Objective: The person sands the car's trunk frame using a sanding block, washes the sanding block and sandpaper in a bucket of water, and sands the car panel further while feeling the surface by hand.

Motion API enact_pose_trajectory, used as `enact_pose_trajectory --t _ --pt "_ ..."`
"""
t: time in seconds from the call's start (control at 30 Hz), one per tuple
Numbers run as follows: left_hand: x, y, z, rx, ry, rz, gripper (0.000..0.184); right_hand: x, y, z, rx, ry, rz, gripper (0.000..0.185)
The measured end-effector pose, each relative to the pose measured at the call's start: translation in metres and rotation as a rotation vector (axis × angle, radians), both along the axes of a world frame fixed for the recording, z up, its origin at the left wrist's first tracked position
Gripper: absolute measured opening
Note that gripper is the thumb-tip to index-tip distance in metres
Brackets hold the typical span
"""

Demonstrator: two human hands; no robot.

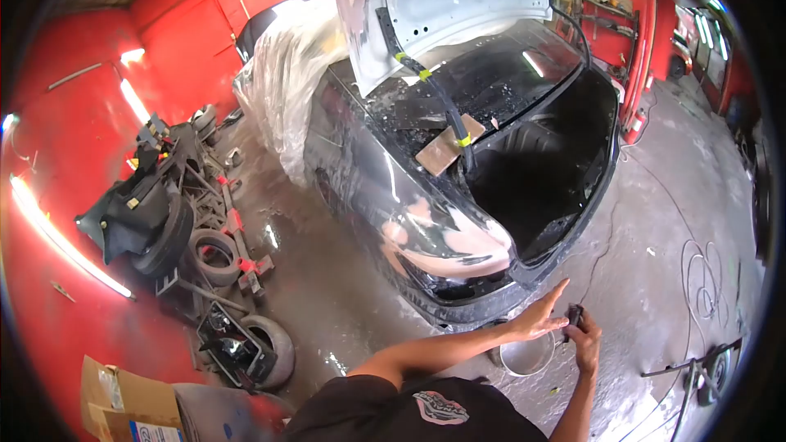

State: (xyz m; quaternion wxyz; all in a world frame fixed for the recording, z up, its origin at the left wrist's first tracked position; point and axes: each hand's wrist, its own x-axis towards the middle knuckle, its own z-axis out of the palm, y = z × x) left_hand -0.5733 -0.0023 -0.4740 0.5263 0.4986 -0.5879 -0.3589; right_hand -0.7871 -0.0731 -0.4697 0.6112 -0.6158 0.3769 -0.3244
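My left hand (536, 319) is held over a light-coloured bucket (528, 358), its fingers stretched out and nothing visible in it. Just to its right, my right hand (586, 342) grips a small dark block (574, 317), which looks like a sanding block. The left fingers come close to that block; whether they touch is unclear. Ahead of both hands stands a dark car (352, 131) with its trunk lid (458, 8) raised. Pale pink filler patches (467, 247) cover its rear corner.
A brown board (449, 146) lies by the trunk opening. Loose tyres (214, 254) and car parts line the left wall. A cardboard box (131, 401) stands at lower left. A hose (700, 278) coils across the wet floor at right, near a wheeled stand (704, 372).
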Motion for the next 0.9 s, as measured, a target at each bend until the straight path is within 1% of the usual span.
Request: enact_pose_trajectory --t 0.03,0.07,0.1,0.17,0.2,0.23,0.27,0.3,0.33,0.37,0.43,0.5,0.53,0.57,0.63,0.7,0.73,0.77,0.83,0.87,0.9 --pt "0.008 0.010 -0.002 -0.104 -0.118 0.036 0.100 -0.012 -0.009 -0.022 0.027 0.006 0.013 0.051" --pt "0.028 0.019 -0.012 -0.055 -0.090 -0.008 0.094 -0.035 -0.021 -0.088 -0.311 0.520 -0.063 0.045" --pt "0.050 0.039 -0.005 -0.005 -0.072 -0.043 0.087 -0.056 -0.032 -0.154 -0.582 1.067 -0.157 0.040" --pt "0.122 0.086 0.026 0.070 -0.057 -0.111 0.073 -0.066 -0.010 -0.178 -0.420 0.833 -0.376 0.037" --pt "0.158 0.106 0.034 0.121 -0.065 -0.047 0.060 -0.055 -0.010 -0.178 -0.342 0.702 -0.478 0.035" --pt "0.189 0.135 0.032 0.199 -0.062 0.013 0.049 -0.045 -0.002 -0.168 -0.287 0.605 -0.496 0.035" --pt "0.226 0.157 0.010 0.199 0.080 0.093 0.041 -0.024 0.010 -0.128 -0.225 0.518 -0.513 0.036" --pt "0.262 0.173 0.002 0.191 0.221 0.174 0.033 -0.001 0.011 -0.094 -0.173 0.427 -0.533 0.036" --pt "0.296 0.192 -0.006 0.214 0.161 0.299 0.032 0.019 0.004 -0.086 -0.211 0.290 -0.570 0.039" --pt "0.326 0.211 0.000 0.240 0.100 0.424 0.030 0.038 -0.003 -0.078 -0.247 0.153 -0.604 0.042" --pt "0.379 0.234 0.002 0.258 0.144 0.542 0.028 0.104 0.014 -0.028 -0.320 0.114 -0.525 0.048" --pt "0.417 0.255 0.007 0.206 0.067 0.597 0.029 0.161 0.050 0.047 -0.403 0.355 -0.331 0.052" --pt "0.429 0.259 0.009 0.173 0.033 0.625 0.029 0.177 0.049 0.050 -0.365 0.250 -0.338 0.053" --pt "0.441 0.256 0.014 0.187 0.021 0.629 0.029 0.195 0.043 0.053 -0.338 0.135 -0.348 0.054" --pt "0.450 0.263 0.023 0.238 0.004 0.647 0.028 0.246 0.064 0.094 -0.356 -0.161 -0.215 0.054" --pt "0.447 0.253 0.042 0.196 0.014 0.626 0.027 0.301 0.086 0.127 -0.401 -0.166 -0.169 0.057" --pt "0.448 0.243 0.050 0.171 0.019 0.619 0.027 0.328 0.090 0.133 -0.516 -0.123 -0.153 0.059" --pt "0.452 0.233 0.049 0.122 -0.049 0.608 0.026 0.352 0.093 0.137 -0.631 -0.081 -0.134 0.061" --pt "0.463 0.210 0.048 0.024 -0.192 0.591 0.025 0.393 0.107 0.164 -0.748 -0.034 -0.111 0.062" --pt "0.463 0.203 0.062 -0.005 -0.237 0.595 0.024 0.413 0.105 0.167 -0.771 -0.068 -0.121 0.062" --pt "0.460 0.196 0.087 -0.033 -0.287 0.598 0.024 0.433 0.098 0.168 -0.792 -0.106 -0.133 0.061"
